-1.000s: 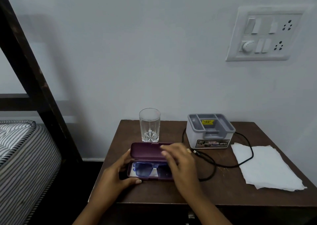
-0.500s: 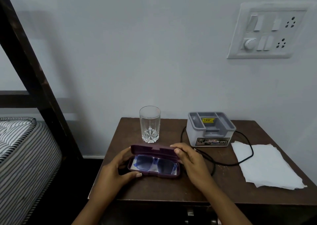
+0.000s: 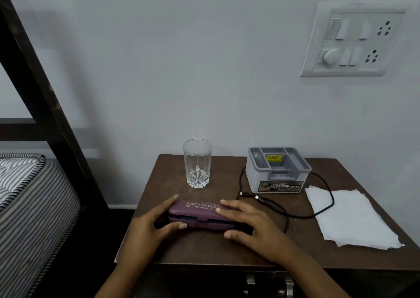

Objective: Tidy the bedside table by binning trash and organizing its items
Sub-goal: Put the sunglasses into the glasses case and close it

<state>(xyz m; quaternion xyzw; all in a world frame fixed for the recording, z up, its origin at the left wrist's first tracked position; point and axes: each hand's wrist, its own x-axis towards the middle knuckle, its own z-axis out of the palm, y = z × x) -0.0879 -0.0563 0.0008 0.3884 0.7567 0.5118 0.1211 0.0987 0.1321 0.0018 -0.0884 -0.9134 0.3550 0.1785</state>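
Observation:
A maroon glasses case (image 3: 200, 213) with gold lettering lies near the front of the brown bedside table (image 3: 218, 250), its lid down. My left hand (image 3: 152, 225) grips its left end, thumb at the front, fingers behind. My right hand (image 3: 252, 225) holds the right end, fingers pressing on the lid, thumb at the front edge. A thin sliver of blue shows in the front seam. An empty cut-glass tumbler (image 3: 197, 163) stands behind the case. A white paper napkin (image 3: 350, 218) lies flat at the right. A black cable (image 3: 295, 209) loops across the table.
A grey plastic organiser box (image 3: 278, 170) with compartments sits at the back right, the cable running round it. A dark bed post (image 3: 45, 107) and striped mattress (image 3: 29, 206) stand to the left. A switch panel (image 3: 354, 41) is on the wall.
The case lid, up a second ago with the blue glasses showing inside, has come down. My right hand moved from the lid's edge onto its top.

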